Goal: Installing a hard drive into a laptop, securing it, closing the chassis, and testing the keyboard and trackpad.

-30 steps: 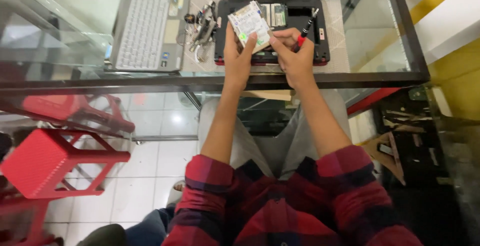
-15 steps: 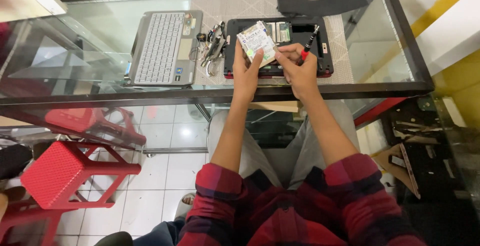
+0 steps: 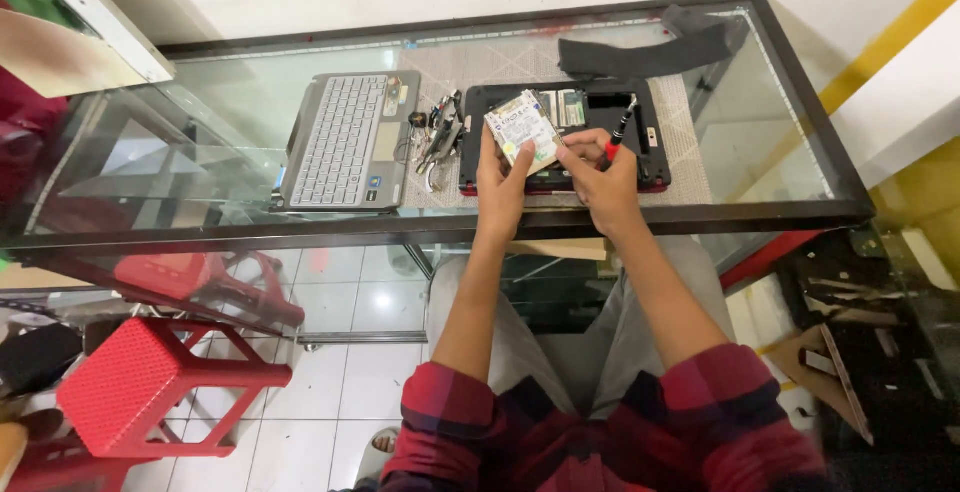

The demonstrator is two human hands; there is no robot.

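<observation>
- Head view, looking down on a glass table (image 3: 250, 122) with a dark frame, filling the upper half of the frame.
- The left hand (image 3: 503, 182) is just above the middle of the frame, fingers closed around the lower left edge of a small flat drive (image 3: 523, 127) with a pale label on top.
- The drive is held tilted above the left part of an opened black laptop base (image 3: 640, 152), which lies on the table in the upper middle.
- The right hand (image 3: 600, 177) is just beside the left one, its fingertips pinching the drive's lower right corner.
- The same right hand also grips a screwdriver (image 3: 617, 132) with a red and black handle, the shaft pointing up toward the top of the frame.
- Both hands are therefore close together and clamped on the 1 drive.
- A silver keyboard panel (image 3: 345, 142) lies to the left of the base, toward the upper left.
- Between the panel and the base sits a small heap of metal parts and tools (image 3: 438, 137); the separate pieces are too small to tell apart.
- A black strip of fabric (image 3: 650, 52) lies at the top of the table, above the base.
- Under the glass, at the lower left, stands a red plastic stool (image 3: 140, 382) on a white tiled floor.
- The person's red plaid sleeves fill the bottom edge.
</observation>
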